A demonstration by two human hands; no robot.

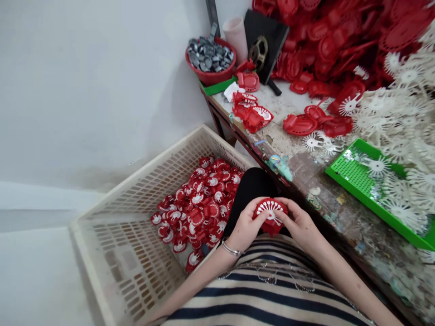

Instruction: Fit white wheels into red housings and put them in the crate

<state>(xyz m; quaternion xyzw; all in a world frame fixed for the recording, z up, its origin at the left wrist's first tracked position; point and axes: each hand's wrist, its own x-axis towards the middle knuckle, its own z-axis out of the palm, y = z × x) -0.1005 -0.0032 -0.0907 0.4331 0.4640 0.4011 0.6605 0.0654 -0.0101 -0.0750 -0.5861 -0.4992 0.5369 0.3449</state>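
Low in front of my body, both hands grip one red plastic part (271, 226) with a white spoked, fan-shaped piece (271, 209) lying on its face. My left hand (245, 226) is closed around its left edge, the thumb pressing on the white piece. On the other edge my right hand (299, 224) is closed in the same way, its thumb also on the white spokes. The fingers behind the part are hidden. Just left of my hands, a large pale crate (136, 194) holds a heap of similar red-and-white parts (197, 203).
A worn workbench (306, 167) runs along the right. It carries piled red parts (326, 40), white spoked pieces (408, 108), a green tray (367, 199), a red bowl (212, 77) of grey metal pieces, a pinkish cup (236, 38) and a black object (263, 40). A wall stands left.
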